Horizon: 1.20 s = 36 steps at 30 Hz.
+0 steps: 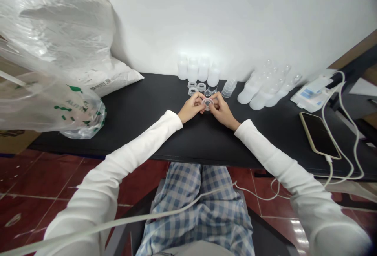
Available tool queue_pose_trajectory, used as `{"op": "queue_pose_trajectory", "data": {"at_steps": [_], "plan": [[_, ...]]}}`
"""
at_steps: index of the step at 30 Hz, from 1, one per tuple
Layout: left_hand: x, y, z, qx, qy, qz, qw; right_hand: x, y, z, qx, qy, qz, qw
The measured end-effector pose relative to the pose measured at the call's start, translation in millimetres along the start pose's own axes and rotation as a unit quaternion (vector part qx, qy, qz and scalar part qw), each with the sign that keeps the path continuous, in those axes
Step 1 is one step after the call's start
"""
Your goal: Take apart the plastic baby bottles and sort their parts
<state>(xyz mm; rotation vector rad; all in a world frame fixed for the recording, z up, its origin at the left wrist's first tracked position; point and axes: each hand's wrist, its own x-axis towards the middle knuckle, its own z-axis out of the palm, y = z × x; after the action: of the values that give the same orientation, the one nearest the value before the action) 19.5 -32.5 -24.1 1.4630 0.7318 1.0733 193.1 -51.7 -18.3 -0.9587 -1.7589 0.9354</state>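
Both of my hands meet over the black table (153, 106) and pinch one clear plastic ring (207, 103) between them. My left hand (192, 108) grips its left side with curled fingers. My right hand (223, 109) grips its right side the same way. Just beyond the hands lie several more clear rings (196, 87) and small clear nipples (207, 92). Behind those, white bottles (198, 69) stand in a row against the wall. A short stack of clear caps (229, 88) lies to the right of the rings.
Several clear bottles (265, 89) lie on their sides at the right. A phone (319, 135) on a white cable lies near the table's right front, beside a white packet (312, 93). Large plastic bags (50, 59) fill the left end. White cable crosses my lap.
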Motion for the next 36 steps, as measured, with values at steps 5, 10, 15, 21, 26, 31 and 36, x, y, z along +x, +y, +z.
{"op": "queue_pose_trajectory", "data": {"at_steps": [5, 10, 15, 21, 26, 31, 36], "plan": [[-3, 2, 4.1, 0.052, 0.030, 0.024, 0.998, 0, 5, 0, -0.020, 0.001, -0.008, 1.000], [-2, 3, 1.7, 0.039, 0.005, -0.003, 0.999, 0, -1, -1, 0.000, -0.002, 0.011, 1.000], [-1, 4, -2.6, 0.007, -0.035, -0.011, 0.999, 0, -4, -1, 0.016, -0.008, 0.019, 1.000], [-6, 5, 0.3, 0.105, 0.002, 0.006, 0.994, 0, 5, 0, 0.011, -0.003, 0.025, 1.000], [-9, 11, 4.5, 0.169, 0.026, 0.031, 0.985, 1, 7, -1, 0.039, -0.010, 0.021, 0.999], [-7, 9, 3.2, 0.150, 0.018, 0.029, 0.988, 2, 5, 0, 0.050, -0.010, 0.031, 0.998], [-3, 0, -0.4, 0.099, -0.014, 0.013, 0.995, 2, 4, -1, 0.050, -0.008, 0.031, 0.998]]}}
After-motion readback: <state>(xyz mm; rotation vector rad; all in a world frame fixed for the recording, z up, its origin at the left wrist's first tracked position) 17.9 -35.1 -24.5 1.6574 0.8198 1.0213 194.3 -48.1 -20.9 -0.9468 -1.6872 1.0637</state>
